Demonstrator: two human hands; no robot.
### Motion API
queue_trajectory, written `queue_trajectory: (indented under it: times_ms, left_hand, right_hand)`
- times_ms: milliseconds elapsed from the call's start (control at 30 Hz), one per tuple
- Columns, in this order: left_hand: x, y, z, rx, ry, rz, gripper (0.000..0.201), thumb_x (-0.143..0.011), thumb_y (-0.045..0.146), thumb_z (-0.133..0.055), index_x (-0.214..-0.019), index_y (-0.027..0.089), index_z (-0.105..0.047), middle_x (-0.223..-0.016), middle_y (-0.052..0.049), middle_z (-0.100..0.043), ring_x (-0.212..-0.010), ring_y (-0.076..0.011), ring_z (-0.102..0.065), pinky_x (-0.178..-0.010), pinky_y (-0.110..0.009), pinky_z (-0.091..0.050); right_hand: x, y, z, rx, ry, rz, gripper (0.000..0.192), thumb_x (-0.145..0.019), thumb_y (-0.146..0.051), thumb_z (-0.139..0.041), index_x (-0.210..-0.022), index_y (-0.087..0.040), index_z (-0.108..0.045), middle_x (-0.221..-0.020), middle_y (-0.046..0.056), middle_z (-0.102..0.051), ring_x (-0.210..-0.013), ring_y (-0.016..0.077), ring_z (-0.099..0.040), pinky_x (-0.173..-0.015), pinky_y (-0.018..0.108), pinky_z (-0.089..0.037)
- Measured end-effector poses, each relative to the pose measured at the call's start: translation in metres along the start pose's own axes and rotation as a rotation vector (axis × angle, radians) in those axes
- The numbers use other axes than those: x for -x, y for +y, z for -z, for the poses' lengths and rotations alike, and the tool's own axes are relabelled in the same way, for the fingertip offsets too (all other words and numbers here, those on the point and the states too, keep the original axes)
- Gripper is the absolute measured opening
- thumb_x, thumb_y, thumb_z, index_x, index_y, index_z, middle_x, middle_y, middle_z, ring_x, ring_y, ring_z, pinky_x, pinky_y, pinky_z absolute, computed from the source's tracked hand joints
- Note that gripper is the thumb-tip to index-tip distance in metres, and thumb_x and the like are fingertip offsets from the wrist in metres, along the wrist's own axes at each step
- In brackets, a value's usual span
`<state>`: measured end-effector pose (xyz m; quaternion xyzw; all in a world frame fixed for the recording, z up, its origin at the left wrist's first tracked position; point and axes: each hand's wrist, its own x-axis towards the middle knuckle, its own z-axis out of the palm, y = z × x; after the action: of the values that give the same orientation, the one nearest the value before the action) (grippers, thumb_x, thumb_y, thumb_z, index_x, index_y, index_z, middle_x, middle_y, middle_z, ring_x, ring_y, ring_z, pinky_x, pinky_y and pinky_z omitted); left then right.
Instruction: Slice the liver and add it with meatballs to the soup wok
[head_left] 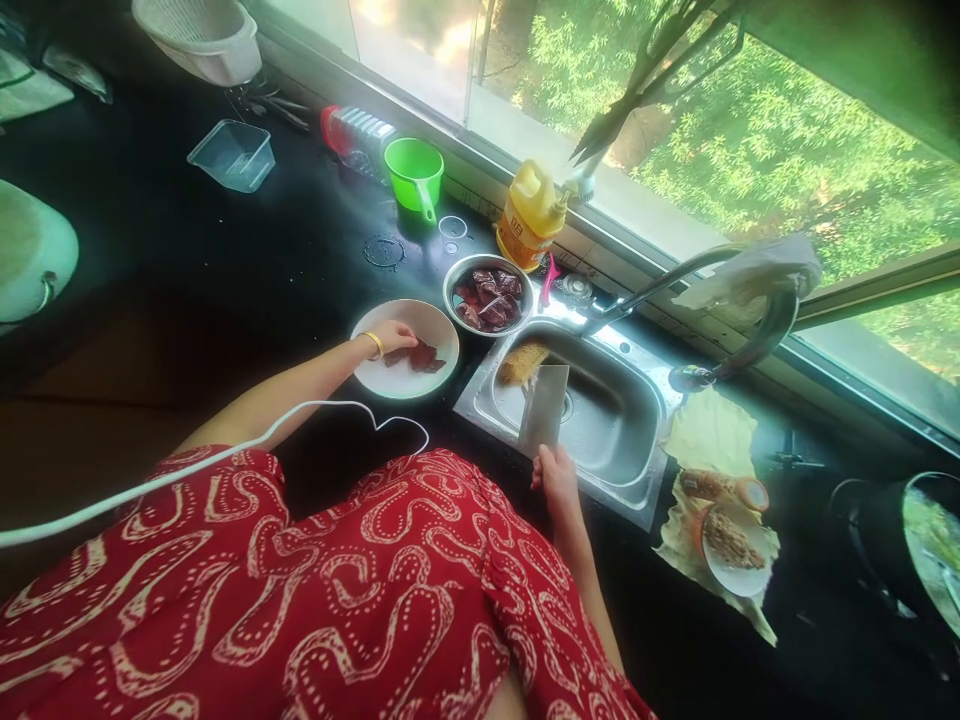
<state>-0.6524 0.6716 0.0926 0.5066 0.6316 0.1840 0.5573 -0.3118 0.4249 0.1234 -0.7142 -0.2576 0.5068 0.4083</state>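
Observation:
Inside a wide white bowl [375, 378], my left hand [391, 337] has its fingers pressed together on dark red meat [424, 358], which looks like liver. A yellow bangle circles that wrist. My right hand [553, 474] is wrapped round the handle of a cleaver [546, 402], its broad blade pointing away over the near left part of the steel sink [622, 425]. Behind the white bowl, a round metal bowl [452, 312] holds several larger chunks of the dark meat [491, 298].
A loofah-like yellow-brown piece [523, 362] lies in the sink beneath the curved faucet [772, 330]. Behind stand a yellow jug [529, 215] and a green dipper [414, 170]. A white cable [300, 408] crosses before me. At right, a small bowl [739, 575] rests on paper beside a pot [885, 560].

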Motion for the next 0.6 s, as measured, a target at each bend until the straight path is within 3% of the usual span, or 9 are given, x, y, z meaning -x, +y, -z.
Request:
queue_trajectory:
  times_ms: [67,167,233,300,367,467,533,600]
  left_hand:
    - [0.009,0.017,-0.001,0.243,-0.021,0.078,0.021,-0.067,0.026,-0.081,-0.068,0.015,-0.063,-0.063,-0.004,-0.062,-0.049,-0.0109,-0.049,-0.052,-0.024,-0.040]
    - [0.027,0.054,-0.018,0.637,-0.155,0.068,0.011,-0.079,0.020,-0.073,-0.080,0.012,-0.064,-0.086,-0.009,-0.071,-0.065,-0.0111,-0.062,-0.062,-0.021,-0.049]
    - [0.037,0.080,-0.042,0.765,-0.293,0.042,0.009,-0.085,0.020,-0.066,-0.088,0.011,-0.066,-0.095,-0.012,-0.072,-0.077,-0.0135,-0.067,-0.070,-0.023,-0.053]
    - [0.041,0.103,-0.076,0.748,-0.425,-0.008,0.016,-0.088,0.024,-0.063,-0.095,0.011,-0.066,-0.099,-0.013,-0.072,-0.084,-0.0169,-0.070,-0.076,-0.026,-0.055]
    - [0.037,0.121,-0.117,0.567,-0.488,-0.112,0.022,-0.087,0.029,-0.063,-0.099,0.011,-0.066,-0.100,-0.013,-0.072,-0.086,-0.0199,-0.070,-0.079,-0.031,-0.056]
    - [0.019,0.145,-0.181,0.016,-0.403,-0.413,0.024,-0.083,0.027,-0.064,-0.103,0.013,-0.066,-0.098,-0.010,-0.072,-0.090,-0.0218,-0.069,-0.088,-0.036,-0.054]
    - [0.002,0.163,-0.219,-0.375,-0.309,-0.654,0.029,-0.081,0.019,-0.062,-0.110,0.013,-0.065,-0.107,-0.011,-0.070,-0.102,-0.0239,-0.066,-0.097,-0.038,-0.048]
    - [-0.015,0.183,-0.248,-0.679,-0.240,-0.860,0.036,-0.080,0.011,-0.061,-0.116,0.010,-0.063,-0.122,-0.014,-0.065,-0.117,-0.0265,-0.058,-0.108,-0.040,-0.040]
  right_hand:
    - [-0.001,0.002,0.001,-0.005,-0.004,-0.001,0.036,-0.069,-0.054,-0.060,-0.074,-0.023,-0.042,-0.048,-0.012,-0.046,-0.033,0.0062,-0.039,-0.032,0.019,-0.036]
    - [-0.002,0.004,0.005,-0.023,-0.005,0.003,0.034,-0.069,-0.054,-0.058,-0.074,-0.023,-0.042,-0.048,-0.012,-0.045,-0.032,0.0065,-0.038,-0.032,0.019,-0.035]
    - [-0.003,0.006,0.011,-0.015,0.019,0.014,0.031,-0.072,-0.052,-0.055,-0.076,-0.024,-0.044,-0.049,-0.012,-0.044,-0.033,0.0071,-0.038,-0.033,0.020,-0.034]
    - [-0.003,0.006,0.021,0.057,0.063,0.036,0.026,-0.078,-0.049,-0.049,-0.078,-0.023,-0.047,-0.049,-0.011,-0.044,-0.034,0.0087,-0.039,-0.036,0.021,-0.035]
    - [-0.002,0.006,0.036,0.236,0.140,0.100,0.026,-0.085,-0.044,-0.043,-0.084,-0.021,-0.055,-0.053,-0.007,-0.050,-0.042,0.0120,-0.047,-0.043,0.023,-0.038]
    - [0.000,0.002,0.064,0.655,0.311,0.215,0.034,-0.093,-0.032,-0.039,-0.109,-0.018,-0.066,-0.075,0.003,-0.067,-0.070,0.0182,-0.063,-0.063,0.027,-0.044]
    - [0.001,-0.002,0.083,0.925,0.387,0.242,0.041,-0.095,-0.025,-0.041,-0.130,-0.018,-0.060,-0.096,0.009,-0.072,-0.086,0.0205,-0.066,-0.073,0.028,-0.044]
    - [-0.001,-0.009,0.101,1.157,0.399,0.247,0.046,-0.097,-0.022,-0.042,-0.142,-0.020,-0.052,-0.103,0.011,-0.071,-0.089,0.0212,-0.066,-0.075,0.029,-0.042]
